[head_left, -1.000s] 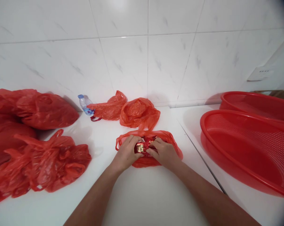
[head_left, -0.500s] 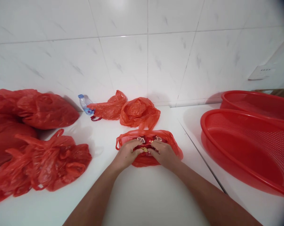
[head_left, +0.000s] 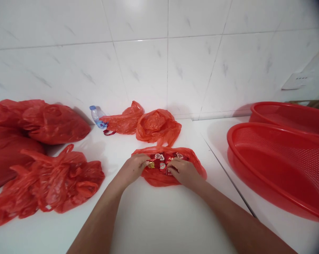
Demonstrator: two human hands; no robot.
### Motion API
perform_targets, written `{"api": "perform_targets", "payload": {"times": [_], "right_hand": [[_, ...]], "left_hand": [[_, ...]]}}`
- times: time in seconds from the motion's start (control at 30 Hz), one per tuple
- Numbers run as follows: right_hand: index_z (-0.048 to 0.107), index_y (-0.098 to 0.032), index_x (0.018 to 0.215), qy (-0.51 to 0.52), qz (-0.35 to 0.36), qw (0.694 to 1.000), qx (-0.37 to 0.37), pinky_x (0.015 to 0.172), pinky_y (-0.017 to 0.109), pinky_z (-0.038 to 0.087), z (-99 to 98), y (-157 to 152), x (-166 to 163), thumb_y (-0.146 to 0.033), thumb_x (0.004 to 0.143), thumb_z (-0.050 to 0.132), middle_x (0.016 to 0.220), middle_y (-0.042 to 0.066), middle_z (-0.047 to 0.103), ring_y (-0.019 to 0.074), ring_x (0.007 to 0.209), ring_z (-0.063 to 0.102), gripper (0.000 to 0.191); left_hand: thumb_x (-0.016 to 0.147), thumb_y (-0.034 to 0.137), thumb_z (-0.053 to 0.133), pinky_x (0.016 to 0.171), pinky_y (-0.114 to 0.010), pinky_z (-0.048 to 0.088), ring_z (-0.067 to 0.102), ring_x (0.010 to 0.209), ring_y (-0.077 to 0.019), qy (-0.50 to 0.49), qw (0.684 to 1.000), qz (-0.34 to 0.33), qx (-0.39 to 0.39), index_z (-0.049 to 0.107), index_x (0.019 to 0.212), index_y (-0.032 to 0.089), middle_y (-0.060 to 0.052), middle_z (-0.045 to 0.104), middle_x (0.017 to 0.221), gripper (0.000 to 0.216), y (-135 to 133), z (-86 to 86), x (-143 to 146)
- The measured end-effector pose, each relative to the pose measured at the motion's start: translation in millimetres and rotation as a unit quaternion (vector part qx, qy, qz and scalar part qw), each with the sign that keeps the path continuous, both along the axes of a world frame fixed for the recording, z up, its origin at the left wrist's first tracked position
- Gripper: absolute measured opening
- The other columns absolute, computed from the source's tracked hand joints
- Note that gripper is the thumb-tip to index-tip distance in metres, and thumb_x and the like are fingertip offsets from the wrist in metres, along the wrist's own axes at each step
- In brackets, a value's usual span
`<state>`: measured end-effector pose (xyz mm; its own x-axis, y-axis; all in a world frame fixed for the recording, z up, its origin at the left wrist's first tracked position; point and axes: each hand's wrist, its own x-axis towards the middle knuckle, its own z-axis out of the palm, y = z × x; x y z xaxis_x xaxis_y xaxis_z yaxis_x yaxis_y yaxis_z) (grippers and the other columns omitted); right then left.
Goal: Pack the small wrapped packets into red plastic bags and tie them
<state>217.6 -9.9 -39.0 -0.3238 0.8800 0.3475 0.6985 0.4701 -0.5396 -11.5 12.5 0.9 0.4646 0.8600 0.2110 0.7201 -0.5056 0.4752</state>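
Note:
A red plastic bag (head_left: 159, 181) lies spread on the white table in front of me, its mouth open. Inside it are several small dark red packets (head_left: 159, 157) with white printed characters. My left hand (head_left: 133, 169) is at the bag's left side, fingers closed on a small red-and-gold wrapped piece (head_left: 151, 164). On the right, my right hand (head_left: 185, 171) reaches into the bag with bent fingers closed at a dark red packet (head_left: 170, 171). What its fingertips grip is partly hidden.
Crumpled red bags (head_left: 61, 180) and fuller red bags (head_left: 56, 123) lie at left. Behind the work stand a plastic bottle (head_left: 96, 114) and more red bags (head_left: 158, 125) by the tiled wall (head_left: 138, 74). Red perforated baskets (head_left: 270, 169) stand at right, past a table seam.
My hands have moved apart: the left went left with the red-and-gold piece, the right stayed nearly in place. More of the packets between them shows now.

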Motion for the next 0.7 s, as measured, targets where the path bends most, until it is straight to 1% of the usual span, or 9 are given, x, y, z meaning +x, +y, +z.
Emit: {"api": "perform_targets", "payload": {"times": [0.07, 0.17, 0.2, 0.27, 0.33, 0.37, 0.47, 0.53, 0.7], "right_hand": [[0.065, -0.022, 0.081, -0.007, -0.001, 1.0, -0.005, 0.073, 0.025, 0.046, 0.0, 0, 0, -0.016, 0.085, 0.05, 0.087, -0.001, 0.066, 0.012, 0.078, 0.06, 0.016], [0.064, -0.022, 0.081, -0.021, 0.004, 1.0, -0.007, 0.072, 0.025, 0.046, 0.0, 1, 2, -0.016, 0.085, 0.05, 0.088, -0.001, 0.065, 0.0115, 0.078, 0.06, 0.016], [0.064, -0.023, 0.08, -0.026, 0.006, 1.0, -0.008, 0.072, 0.024, 0.046, 0.2, 1, 2, -0.015, 0.084, 0.051, 0.088, -0.001, 0.065, 0.0115, 0.079, 0.061, 0.016], [0.064, -0.023, 0.081, -0.03, 0.006, 0.999, -0.014, 0.072, 0.024, 0.046, 0.7, 1, 2, -0.014, 0.083, 0.051, 0.088, -0.001, 0.065, 0.0115, 0.08, 0.061, 0.015], [0.064, -0.022, 0.082, -0.03, 0.002, 0.999, -0.019, 0.072, 0.024, 0.046, 1.3, 0, 1, -0.014, 0.083, 0.051, 0.09, -0.001, 0.065, 0.0117, 0.081, 0.061, 0.015], [0.064, -0.022, 0.083, -0.031, 0.001, 0.999, -0.021, 0.071, 0.024, 0.045, 1.5, 0, 1, -0.014, 0.083, 0.051, 0.09, -0.001, 0.065, 0.0118, 0.081, 0.06, 0.015], [0.064, -0.022, 0.081, -0.036, 0.0, 0.999, -0.026, 0.07, 0.024, 0.045, 1.5, 0, -1, -0.014, 0.083, 0.052, 0.09, -0.001, 0.065, 0.0123, 0.08, 0.06, 0.015], [0.064, -0.022, 0.079, -0.042, 0.001, 0.999, -0.028, 0.069, 0.025, 0.044, 1.1, 0, -1, -0.015, 0.083, 0.052, 0.089, -0.001, 0.065, 0.0126, 0.08, 0.06, 0.014], [0.065, -0.022, 0.08, -0.045, -0.005, 0.999, -0.027, 0.069, 0.025, 0.045, -0.5, 0, -1, -0.017, 0.084, 0.052, 0.09, 0.0, 0.064, 0.0124, 0.078, 0.06, 0.014]], "left_hand": [[0.085, 0.02, 0.036, 0.065, -0.028, 0.044, 0.055, 0.07, -0.0176, 0.013, 1.0, -0.003, 0.011, 0.057, 0.066, 0.024, -0.001, 0.058, 0.069, 0.029, -2, 1.6, 0], [0.08, 0.014, 0.037, 0.066, -0.029, 0.046, 0.055, 0.071, -0.0178, 0.029, 0.999, 0.009, 0.036, 0.06, 0.067, 0.024, -0.002, 0.058, 0.07, 0.028, -3, -1.1, 2], [0.078, 0.012, 0.038, 0.069, -0.03, 0.047, 0.057, 0.075, -0.0181, 0.026, 0.998, 0.011, 0.05, 0.063, 0.071, 0.024, -0.002, 0.06, 0.075, 0.028, -2, -3.4, 3], [0.077, 0.008, 0.039, 0.079, -0.033, 0.047, 0.058, 0.087, -0.0193, 0.01, 0.996, 0.018, 0.091, 0.066, 0.088, 0.025, -0.004, 0.064, 0.09, 0.033, -1, -9.0, 7], [0.08, 0.008, 0.04, 0.087, -0.036, 0.046, 0.056, 0.099, -0.0203, -0.005, 0.992, 0.023, 0.127, 0.064, 0.103, 0.025, -0.005, 0.063, 0.105, 0.037, -1, -14.7, 14], [0.083, 0.01, 0.04, 0.09, -0.037, 0.045, 0.055, 0.102, -0.0205, -0.008, 0.99, 0.023, 0.137, 0.062, 0.106, 0.024, -0.005, 0.063, 0.109, 0.036, 0, -17.3, 17], [0.088, 0.017, 0.042, 0.094, -0.039, 0.043, 0.055, 0.105, -0.021, -0.009, 0.99, 0.022, 0.139, 0.061, 0.107, 0.023, -0.005, 0.064, 0.111, 0.028, 1, -25.2, 30], [0.088, 0.02, 0.045, 0.093, -0.04, 0.043, 0.056, 0.105, -0.0224, -0.003, 0.991, 0.039, 0.13, 0.06, 0.11, 0.022, -0.006, 0.064, 0.11, 0.026, 4, -31.1, 37], [0.079, 0.016, 0.056, 0.09, -0.04, 0.044, 0.055, 0.107, -0.026, 0.015, 0.991, 0.096, 0.097, 0.048, 0.126, 0.02, -0.008, 0.063, 0.113, 0.047, 12, -47.4, 42]]}}
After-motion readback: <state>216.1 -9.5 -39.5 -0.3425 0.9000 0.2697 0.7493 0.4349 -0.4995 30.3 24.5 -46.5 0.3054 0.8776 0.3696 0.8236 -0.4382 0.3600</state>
